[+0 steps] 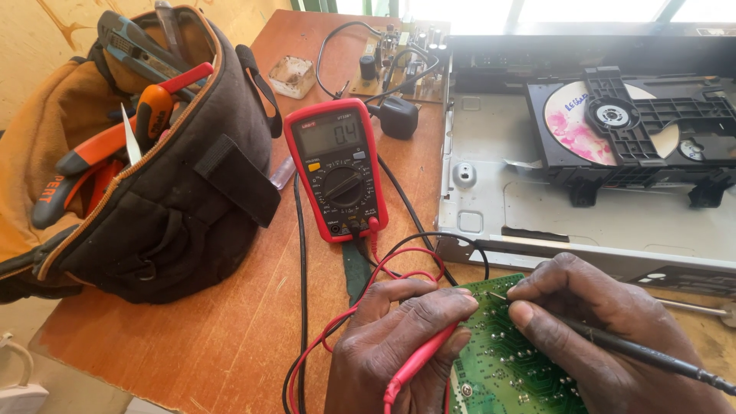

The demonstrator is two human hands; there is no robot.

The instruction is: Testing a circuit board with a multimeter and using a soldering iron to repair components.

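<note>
My left hand point(399, 337) grips a red test probe point(418, 360) and presses its tip against a green circuit board point(506, 368) near the table's front edge. My right hand point(590, 337) holds a black test probe point(644, 353) like a pen, its tip touching the board's top edge. Red and black leads point(383, 264) run from the probes up to a red multimeter point(337, 169) standing in the middle of the wooden table point(230, 330), its display lit with digits.
A dark tool bag point(146, 169) full of pliers and screwdrivers sits at the left. An opened disc player chassis point(583, 207) with a disc tray point(613, 123) fills the right. A small circuit board point(399, 61), a black plug point(399, 116) and a clear dish point(292, 75) lie at the back.
</note>
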